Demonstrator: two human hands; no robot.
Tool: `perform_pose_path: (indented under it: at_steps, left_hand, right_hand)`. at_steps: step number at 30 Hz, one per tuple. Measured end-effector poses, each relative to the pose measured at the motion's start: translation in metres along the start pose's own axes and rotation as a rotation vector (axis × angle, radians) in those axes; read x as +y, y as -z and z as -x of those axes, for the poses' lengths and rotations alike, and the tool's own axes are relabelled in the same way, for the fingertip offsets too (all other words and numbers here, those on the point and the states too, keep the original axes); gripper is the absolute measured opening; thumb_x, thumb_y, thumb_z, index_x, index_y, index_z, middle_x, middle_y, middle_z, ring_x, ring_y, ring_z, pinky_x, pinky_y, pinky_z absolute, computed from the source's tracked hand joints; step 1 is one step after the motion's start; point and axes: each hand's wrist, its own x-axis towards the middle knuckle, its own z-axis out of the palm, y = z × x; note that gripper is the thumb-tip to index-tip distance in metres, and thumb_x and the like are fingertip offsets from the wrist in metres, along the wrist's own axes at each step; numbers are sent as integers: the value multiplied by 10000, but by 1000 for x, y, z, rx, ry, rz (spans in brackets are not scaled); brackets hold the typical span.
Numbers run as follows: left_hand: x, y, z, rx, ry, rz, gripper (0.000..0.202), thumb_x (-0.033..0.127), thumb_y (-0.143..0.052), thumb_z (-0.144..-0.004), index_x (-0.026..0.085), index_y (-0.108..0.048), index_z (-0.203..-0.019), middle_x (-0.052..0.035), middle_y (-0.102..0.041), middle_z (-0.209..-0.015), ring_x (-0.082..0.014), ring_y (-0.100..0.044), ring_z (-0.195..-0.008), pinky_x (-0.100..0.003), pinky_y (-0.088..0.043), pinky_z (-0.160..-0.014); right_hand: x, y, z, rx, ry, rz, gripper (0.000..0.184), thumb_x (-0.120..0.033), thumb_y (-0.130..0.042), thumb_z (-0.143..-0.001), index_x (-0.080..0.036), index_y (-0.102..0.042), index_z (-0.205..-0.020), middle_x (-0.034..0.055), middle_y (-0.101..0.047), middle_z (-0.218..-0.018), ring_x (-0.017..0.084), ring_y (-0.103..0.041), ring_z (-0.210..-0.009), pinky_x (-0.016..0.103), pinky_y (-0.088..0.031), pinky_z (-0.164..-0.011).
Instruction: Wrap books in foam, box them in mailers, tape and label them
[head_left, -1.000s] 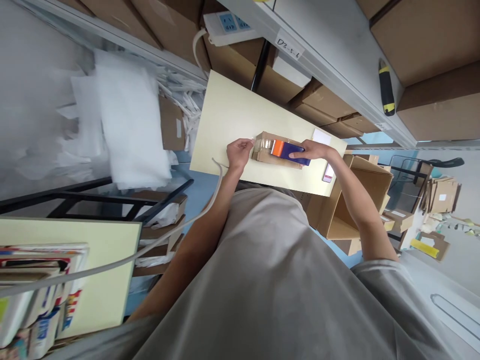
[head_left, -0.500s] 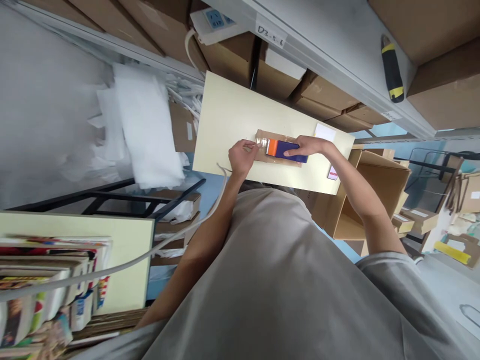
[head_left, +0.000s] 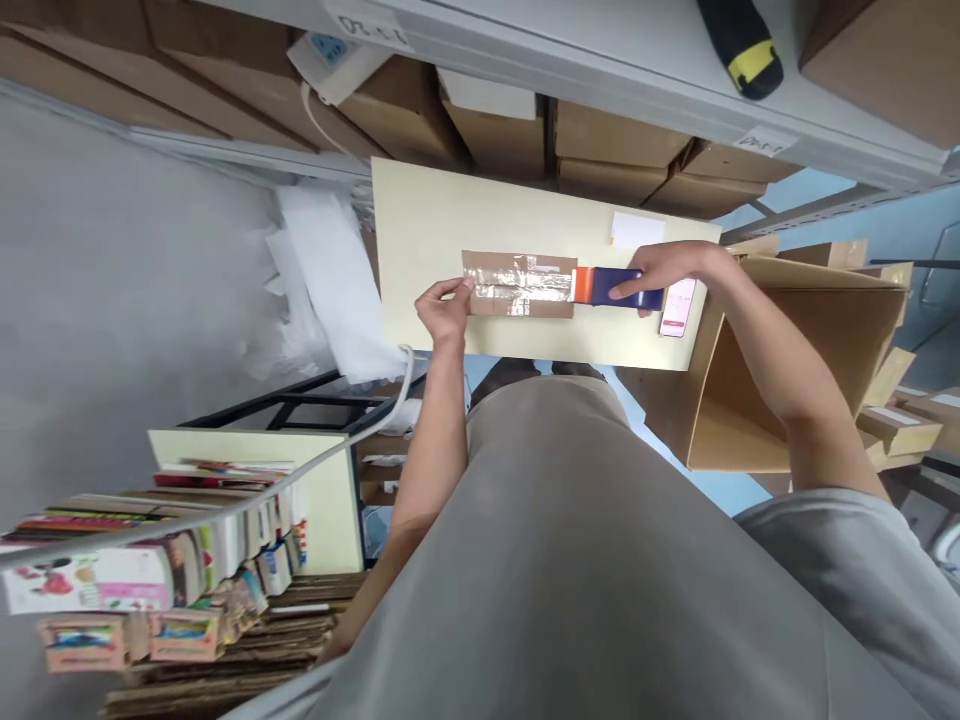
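A flat cardboard parcel with shiny clear tape along its top lies on a pale yellow table. My left hand is closed on the parcel's left end, fingers pinched at its edge. My right hand grips a tape dispenser with a dark blue body and orange front, which sits at the parcel's right end with its orange part touching the tape.
A phone and a white slip lie on the table's right side. An open cardboard box stands to the right. Shelves with boxes, a power strip and a black-yellow tool are behind. Books stack lower left; white foam sheets left.
The dispenser in my right hand has slid right along the parcel to its right end, leaving tape on top. My left hand stayed at the left end. The view tilted.
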Motion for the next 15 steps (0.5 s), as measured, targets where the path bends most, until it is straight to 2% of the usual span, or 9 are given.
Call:
perform_pose_path:
  at_steps: [3, 6, 11, 15]
  left_hand:
    - [1, -3, -2, 30, -7, -40, 83, 220, -859, -803, 168, -806, -842, -39, -792, -882, -217, -758, -923, -361, -652, -941]
    - [1, -6, -5, 52, -5, -61, 89, 204, -864, -785, 171, -791, -824, -43, -795, -885, -220, -762, -932, -375, -659, -965]
    - [4, -9, -4, 104, 11, -113, 107, 233, -861, -787, 183, -770, -813, -42, -776, -840, -230, -767, -923, -396, -674, -964]
    - [7, -11, 1, 120, 8, -137, 126, 268, -856, -785, 194, -760, -820, -42, -782, -858, -238, -773, -938, -416, -676, -998]
  right_hand:
    - [44, -2, 15, 34, -44, 15, 888, -1012, -722, -818, -166, -900, -1024, 136, -870, -946, 333, -812, -924, 414, -621, -843]
    - [62, -9, 8, 25, -39, 39, 882, -995, -697, -858, -162, -905, -1060, 140, -873, -950, 333, -819, -938, 410, -620, -850]
    - [59, -24, -26, 54, -68, 102, 772, -876, -716, -954, -141, -894, -1110, 144, -873, -956, 333, -825, -963, 392, -607, -851]
    - [52, -40, -46, 189, -105, 147, 710, -767, -807, -953, -118, -850, -1237, 171, -869, -1006, 367, -819, -1010, 407, -603, -862]
